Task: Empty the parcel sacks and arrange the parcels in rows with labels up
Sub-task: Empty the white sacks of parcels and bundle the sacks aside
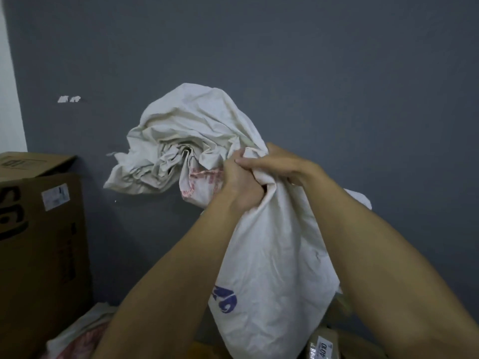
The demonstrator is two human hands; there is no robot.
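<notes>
Head view: a white cloth sack (pixel 272 255) is held up in front of a grey wall (pixel 337 73). The left hand (pixel 241 189) and right hand (pixel 282 164) meet at its bunched middle, fingers (pixel 250 161) curled tightly into the fabric. A labelled parcel (pixel 324 345) lies below the sack, and a cardboard box (pixel 44 242) stands at the left.
</notes>
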